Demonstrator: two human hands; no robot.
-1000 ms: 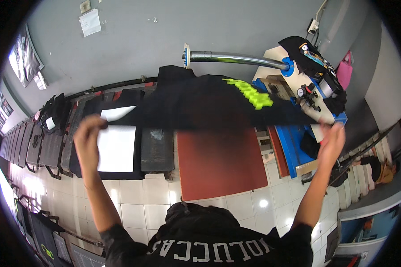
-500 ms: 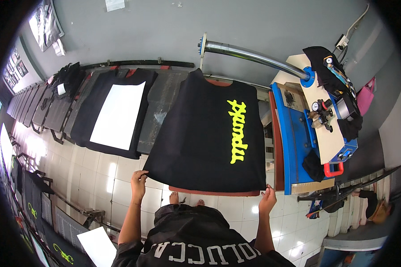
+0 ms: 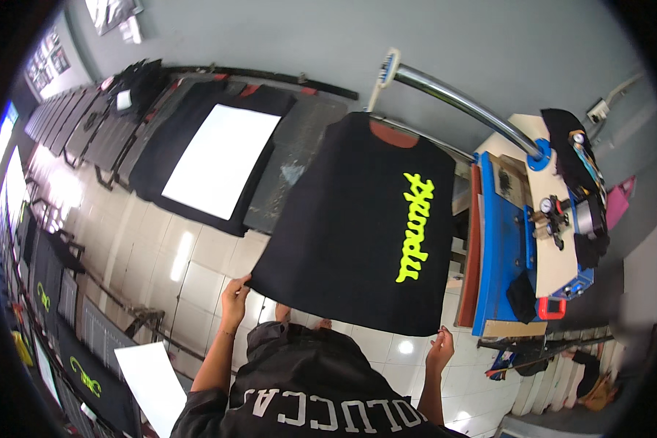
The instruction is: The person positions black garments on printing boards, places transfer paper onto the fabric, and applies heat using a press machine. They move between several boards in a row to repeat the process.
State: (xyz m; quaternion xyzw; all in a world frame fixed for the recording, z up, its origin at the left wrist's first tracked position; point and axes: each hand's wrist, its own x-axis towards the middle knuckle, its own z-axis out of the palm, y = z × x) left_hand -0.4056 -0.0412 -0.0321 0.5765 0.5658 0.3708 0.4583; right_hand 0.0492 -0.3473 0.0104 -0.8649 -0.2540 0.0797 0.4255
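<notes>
A black T-shirt (image 3: 336,226) with neon yellow lettering (image 3: 417,228) lies spread in front of me, its neck end away from me. A reddish platen (image 3: 394,134) shows through the neck opening. At the near left corner of the hem, my left hand (image 3: 235,301) is closed in a pinch on the fabric. The opposite hem corner is pinched between the fingertips of my right hand (image 3: 439,349). Between both hands the hem hangs fairly straight. To the left, another black shirt (image 3: 153,175) lies on its own platen with a white sheet (image 3: 221,160) over it.
A blue and cream press machine (image 3: 507,241) with a gauge and a metal cylinder (image 3: 467,109) stands to the right. Grey platens (image 3: 303,124) line the wall leftward. At lower left are a rack of dark printed shirts (image 3: 87,365) and a white sheet (image 3: 153,383). Someone (image 3: 598,387) is at far right.
My view has turned, so the scene sits tilted. The near hem now covers the reddish platen edge that showed below it. Both hands still hold the shirt's corners.
</notes>
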